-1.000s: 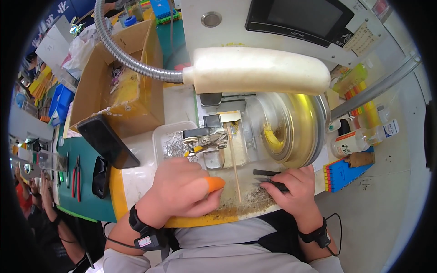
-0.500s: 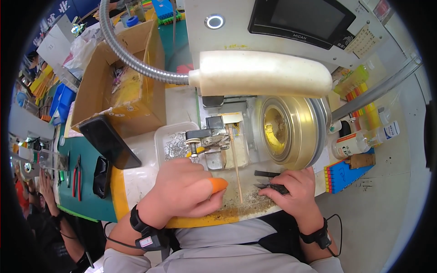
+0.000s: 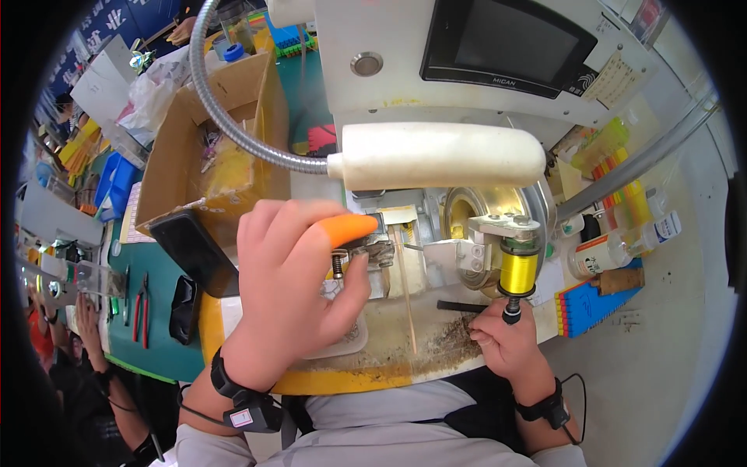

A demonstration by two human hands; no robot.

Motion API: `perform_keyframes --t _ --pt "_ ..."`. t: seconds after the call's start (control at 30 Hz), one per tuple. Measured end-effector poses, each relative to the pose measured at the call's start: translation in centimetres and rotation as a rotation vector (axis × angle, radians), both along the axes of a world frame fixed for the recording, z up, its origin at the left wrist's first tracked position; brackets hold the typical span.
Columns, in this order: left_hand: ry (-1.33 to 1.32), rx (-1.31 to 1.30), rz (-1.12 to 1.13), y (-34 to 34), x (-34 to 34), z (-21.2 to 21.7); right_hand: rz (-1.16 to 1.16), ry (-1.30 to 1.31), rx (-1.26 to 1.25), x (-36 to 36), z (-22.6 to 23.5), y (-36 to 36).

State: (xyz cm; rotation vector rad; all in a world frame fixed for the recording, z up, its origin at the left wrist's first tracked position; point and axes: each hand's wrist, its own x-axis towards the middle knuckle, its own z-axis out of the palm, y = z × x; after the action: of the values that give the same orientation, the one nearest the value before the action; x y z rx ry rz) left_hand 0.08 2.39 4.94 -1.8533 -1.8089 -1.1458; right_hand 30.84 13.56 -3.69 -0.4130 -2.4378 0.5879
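My left hand (image 3: 292, 284), with an orange finger cot (image 3: 348, 229) on its index finger, is at the small metal clamp (image 3: 379, 253). Index finger and thumb close in from either side of the clamp, hiding much of it. Just right of the clamp, a thin tan stick (image 3: 408, 303) slants toward the table's front edge. My right hand (image 3: 506, 338) rests curled at the front right; whatever its fingers hold is hidden. Above it stands a spool of yellow wire (image 3: 518, 272) on a bracket, in front of the brass-coloured wheel (image 3: 459, 204). A dark rod (image 3: 459, 306) lies beside the right fingers.
A white lamp head (image 3: 443, 154) hangs over the work on a bendable metal arm. Behind is a white machine with a dark screen (image 3: 510, 43). To the left are a cardboard box (image 3: 163, 183), a leaning phone (image 3: 194, 251) and red-handled pliers (image 3: 141, 311). Bottles (image 3: 595, 255) stand right.
My left hand has risen and moved forward from the front edge to the clamp. The wire spool and bracket now show clearly before the wheel. The machine's ring light has gone dark.
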Motion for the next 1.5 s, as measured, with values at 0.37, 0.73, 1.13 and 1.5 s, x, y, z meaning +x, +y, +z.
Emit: perform_keyframes --t 0.37,0.73,1.13,1.5 --pt "0.155 -0.179 -0.001 -0.4 0.8 2.6 -0.063 0.077 -0.009 -0.2 1.3 0.1" --pt "-0.609 -0.770 -0.262 2.2 -0.1 6.1 -0.016 0.126 0.005 -3.6 8.4 -2.7" --pt "-0.910 -0.765 -0.418 2.5 -1.4 5.2 -0.392 -0.164 0.086 -11.9 13.1 -5.7" --pt "-1.096 -0.756 -0.532 2.7 -1.3 4.8 -0.472 -0.271 0.178 -13.5 12.9 -5.1"
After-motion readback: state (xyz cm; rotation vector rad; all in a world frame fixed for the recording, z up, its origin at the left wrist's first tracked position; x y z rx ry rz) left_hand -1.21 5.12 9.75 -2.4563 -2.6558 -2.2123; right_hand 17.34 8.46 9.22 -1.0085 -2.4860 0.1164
